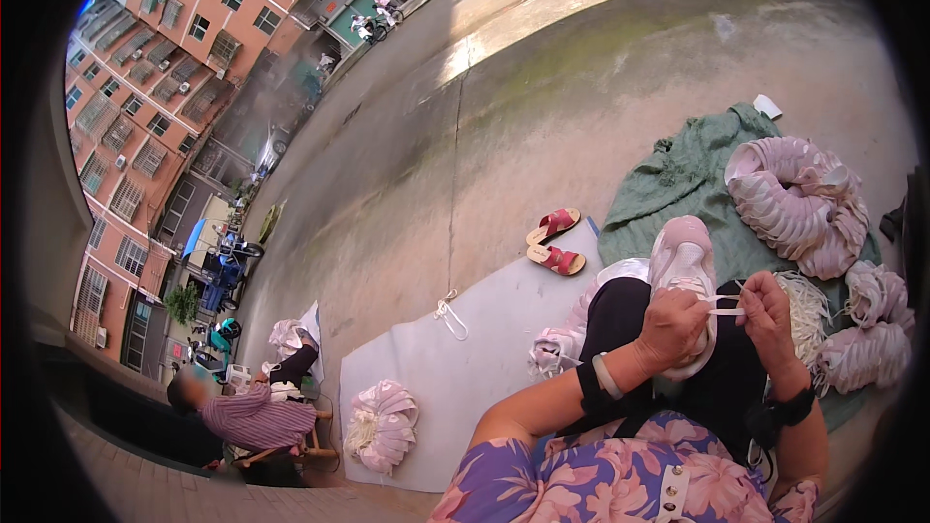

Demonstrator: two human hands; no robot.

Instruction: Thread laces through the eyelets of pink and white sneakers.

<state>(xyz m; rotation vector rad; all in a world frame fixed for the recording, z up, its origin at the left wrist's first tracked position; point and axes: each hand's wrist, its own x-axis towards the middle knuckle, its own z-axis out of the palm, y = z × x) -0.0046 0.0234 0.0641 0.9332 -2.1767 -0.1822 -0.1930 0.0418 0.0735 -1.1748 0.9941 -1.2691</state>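
Note:
A pale pink and white sneaker [681, 250] rests on my lap between my dark-trousered knees, its toe pointing away from me. Closed over the shoe's opening, my left hand [675, 329] grips a white shoelace [725, 304]. To its right, my right hand [770, 320] pinches the same lace, which stretches in short strands between both hands. The lower part of the sneaker is partly hidden behind my left hand. Beside my right hand lies a bundle of loose white laces [802, 305].
A ring of nested pink shoe uppers [799, 199] sits on a green cloth [668, 179]. More upper bundles [865, 358] lie at right. Red sandals [556, 260] and another bundle [384, 426] rest by a pale sheet [436, 368]. A seated person in stripes [257, 416] works at left.

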